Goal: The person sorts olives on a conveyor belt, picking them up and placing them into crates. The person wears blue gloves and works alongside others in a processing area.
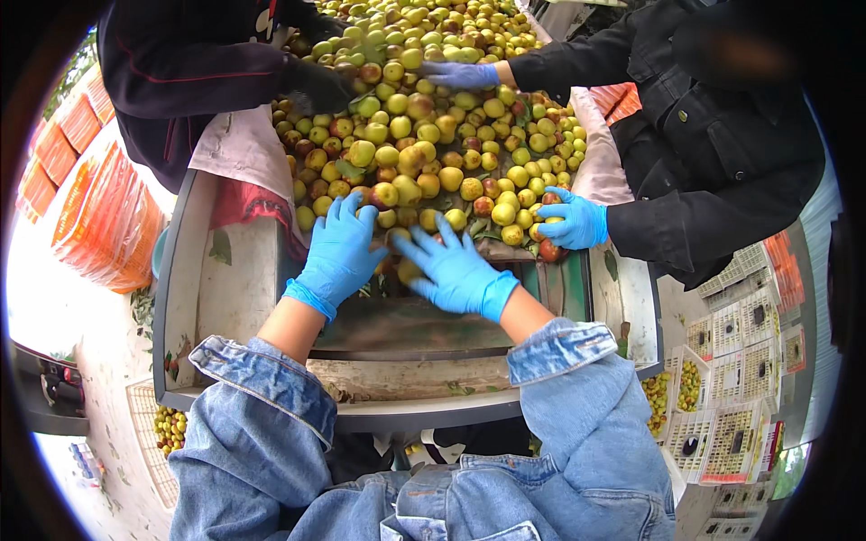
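A thick heap of green-yellow and reddish jujubes [408, 167] covers the far part of a sorting table. At its front edge my left hand [340, 245], in a blue glove, lies with fingers stretched out, touching the nearest fruit. Beside it, my right hand [457, 270], gloved the same, is slightly blurred. Its fingers are spread, pointing up and left, over a few jujubes just below the heap. Neither hand has closed around a fruit. Part of the fruit under my palms is hidden.
At the right, a co-worker's blue-gloved hand [575, 219] touches jujubes; the other glove [462, 75] reaches across the heap. A dark-gloved hand [317, 85] works at the left. The table's metal rim [424, 417] runs before me. White crates [722, 433] stand right, orange stacks [104, 216] left.
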The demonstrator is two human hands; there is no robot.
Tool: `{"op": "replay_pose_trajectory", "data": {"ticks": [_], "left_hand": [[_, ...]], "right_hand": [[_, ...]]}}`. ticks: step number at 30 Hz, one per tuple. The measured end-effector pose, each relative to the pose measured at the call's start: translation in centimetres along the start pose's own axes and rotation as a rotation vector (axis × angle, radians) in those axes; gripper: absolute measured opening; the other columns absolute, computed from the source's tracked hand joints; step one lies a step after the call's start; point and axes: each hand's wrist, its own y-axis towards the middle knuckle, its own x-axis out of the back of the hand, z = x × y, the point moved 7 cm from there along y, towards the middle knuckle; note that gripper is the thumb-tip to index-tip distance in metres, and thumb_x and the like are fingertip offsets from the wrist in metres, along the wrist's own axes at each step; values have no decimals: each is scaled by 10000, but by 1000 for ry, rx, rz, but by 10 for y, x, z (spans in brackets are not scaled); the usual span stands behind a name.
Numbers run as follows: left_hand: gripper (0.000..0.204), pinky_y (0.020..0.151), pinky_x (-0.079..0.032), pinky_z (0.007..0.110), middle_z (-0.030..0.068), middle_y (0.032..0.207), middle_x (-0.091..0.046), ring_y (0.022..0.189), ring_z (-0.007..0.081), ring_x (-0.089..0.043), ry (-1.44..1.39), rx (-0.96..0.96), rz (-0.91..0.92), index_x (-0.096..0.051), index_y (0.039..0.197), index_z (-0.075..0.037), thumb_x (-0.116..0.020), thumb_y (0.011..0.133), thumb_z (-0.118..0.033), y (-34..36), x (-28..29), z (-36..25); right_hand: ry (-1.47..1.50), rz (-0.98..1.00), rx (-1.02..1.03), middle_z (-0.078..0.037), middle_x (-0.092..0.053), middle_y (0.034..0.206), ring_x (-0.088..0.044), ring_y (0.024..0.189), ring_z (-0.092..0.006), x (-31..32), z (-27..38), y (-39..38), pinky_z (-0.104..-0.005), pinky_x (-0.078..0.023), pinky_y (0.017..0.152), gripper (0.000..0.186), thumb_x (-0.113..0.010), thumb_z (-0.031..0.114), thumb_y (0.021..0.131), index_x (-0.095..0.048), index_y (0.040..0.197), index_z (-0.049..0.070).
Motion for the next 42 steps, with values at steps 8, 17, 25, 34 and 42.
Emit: {"op": "replay_pose_trajectory", "data": {"ticks": [8,17,25,34,42], "left_hand": [[695,982,-295,657,184,1474,-208,1338,462,-205,94,45,366,-391,1357,-148,-700,765,-341,-8,-14,-10],[468,1025,-280,553,84,1307,-448,1308,314,-320,-72,-476,377,-592,1167,-129,-701,737,-279,-20,-19,-46],[497,859,-432,436,133,1186,-523,1052,340,-513,-190,-128,80,-544,1215,-141,-691,747,-227,8,11,-30],[910,1015,-254,642,200,1499,-153,1349,512,-108,69,-113,371,-238,1440,-94,-727,727,-375,-17,-34,-8],[381,878,-456,459,170,1169,-538,1125,344,-492,-180,-374,454,-608,1097,-57,-635,807,-303,-11,-28,-43]], "right_hand": [[16,-471,-205,-212,-312,1411,-310,1263,-448,22,-93,-40,-542,-306,986,660,-563,394,841,-317,1411,172],[-26,-130,-55,-207,-114,1514,-76,1388,-436,-10,-41,-27,-584,-181,1080,764,-546,464,848,-212,1459,149],[212,-341,-475,-220,-98,1510,-123,1355,-495,1,-105,-20,-645,-139,1046,817,-567,463,823,-167,1474,173],[282,-234,56,-231,-238,1461,-274,1328,-390,27,-12,-2,-548,-275,1039,627,-580,403,831,-395,1386,178],[-26,-291,-182,-158,-249,1471,-174,1353,-456,44,-43,75,-587,-260,1053,660,-579,397,831,-331,1416,218]]}}
